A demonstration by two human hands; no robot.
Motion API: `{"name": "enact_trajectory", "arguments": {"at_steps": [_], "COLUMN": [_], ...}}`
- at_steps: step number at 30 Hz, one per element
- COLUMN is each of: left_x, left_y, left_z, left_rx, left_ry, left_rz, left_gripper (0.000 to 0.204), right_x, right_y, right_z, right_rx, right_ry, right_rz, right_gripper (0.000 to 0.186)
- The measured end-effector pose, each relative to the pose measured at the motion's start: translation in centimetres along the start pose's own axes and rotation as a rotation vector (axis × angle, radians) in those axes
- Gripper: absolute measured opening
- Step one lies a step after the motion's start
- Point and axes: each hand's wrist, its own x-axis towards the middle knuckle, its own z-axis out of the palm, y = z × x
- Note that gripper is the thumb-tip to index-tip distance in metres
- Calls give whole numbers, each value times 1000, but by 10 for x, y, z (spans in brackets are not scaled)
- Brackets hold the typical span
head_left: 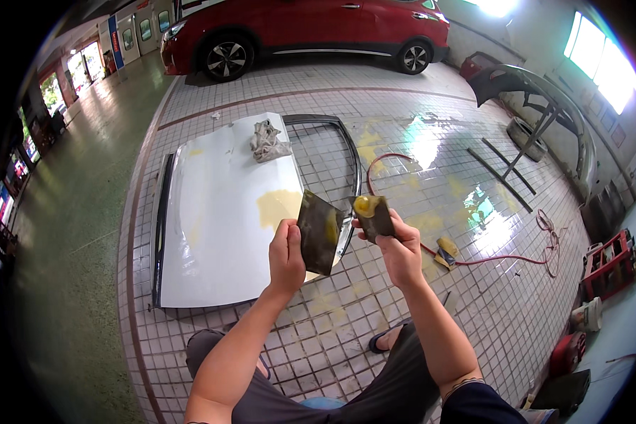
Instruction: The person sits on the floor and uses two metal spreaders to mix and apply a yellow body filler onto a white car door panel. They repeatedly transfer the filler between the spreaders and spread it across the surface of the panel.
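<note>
We hold two tools in front of us above the tiled floor (417, 141). Our left hand (287, 256) grips a dark flat mixing board (319, 232) by its lower left edge: the thumb lies over the near face and the fingers (281, 233) are curled shut behind it, so the board stands tilted, its smeared face turned toward the right. Our right hand (399, 249) pinches a smaller dark spreader (374, 216) between thumb and closed fingers (403, 227), and a blob of yellow filler (363, 205) sits on the spreader's upper end. The spreader's left edge is just beside the board's right edge; we cannot tell whether they touch. Beneath and beyond both hands a white car door panel (219, 219) lies flat on the floor, with a patch of yellow filler near its right side and a crumpled rag (267, 140) at its far end. A red hose (487, 261) runs across the tiles to our right, and a red car (304, 28) stands well apart at the back.
</note>
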Motion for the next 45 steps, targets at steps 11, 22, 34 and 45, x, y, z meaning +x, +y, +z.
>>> {"name": "enact_trajectory", "arguments": {"at_steps": [11,22,34,45], "left_x": [-12,7,6,-17], "left_y": [8,6,5,-10], "left_z": [7,-15,-16,0], "left_rx": [109,63,54,-91], "left_ry": [34,112,155,100], "left_rz": [26,92,181,438], "left_gripper": [23,23,19,20], "right_x": [-3,-5,4,-14], "right_y": [10,7,-2,7], "right_z": [8,26,6,26], "right_rx": [-934,-962,-10,782], "right_ry": [195,59,117,33], "right_rz": [-129,-275,471,1024], "right_gripper": [52,61,49,50]}}
